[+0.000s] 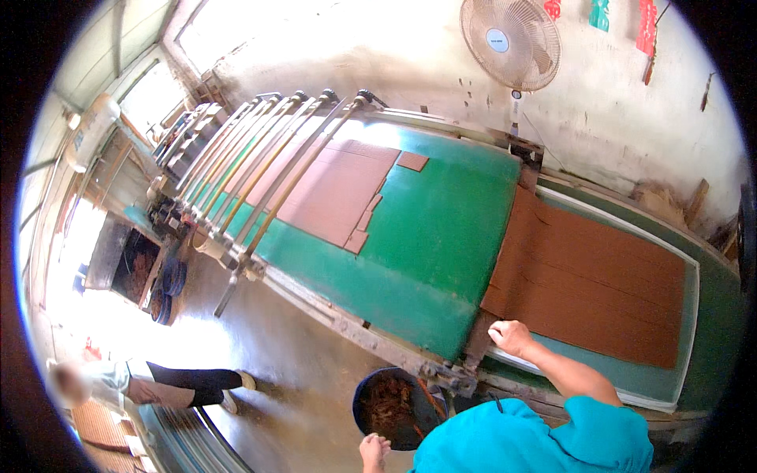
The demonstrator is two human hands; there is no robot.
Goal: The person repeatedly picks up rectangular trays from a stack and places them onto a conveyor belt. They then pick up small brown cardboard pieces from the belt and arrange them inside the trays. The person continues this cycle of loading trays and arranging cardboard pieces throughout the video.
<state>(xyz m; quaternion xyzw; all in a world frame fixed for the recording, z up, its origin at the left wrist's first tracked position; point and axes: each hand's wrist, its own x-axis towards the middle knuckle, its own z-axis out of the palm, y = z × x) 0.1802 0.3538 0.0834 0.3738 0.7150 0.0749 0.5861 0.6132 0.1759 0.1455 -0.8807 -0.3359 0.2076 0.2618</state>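
Observation:
My right hand point(512, 337) is closed, its knuckles up, beside the near-left corner of a dark brown slab point(599, 276). Whether anything is inside those fingers is hidden. The slab looks soft and moist, with thin lines across it, and lies on a pale-rimmed tray point(688, 347). Its left end meets a green conveyor belt point(426, 260). Low in the picture, my left hand point(374, 451) has its fingers curled together, with nothing visible in them. It is beside a dark bucket point(356, 406) holding brown scraps point(388, 402).
Lighter brown sheets point(335, 189) and a small loose piece point(413, 161) lie on the belt. Several metal bars point(300, 169) cross above its far-left part. A fan point(511, 43) stands by the wall. Another person point(169, 384) is at lower left, near stacked brown sheets point(102, 426).

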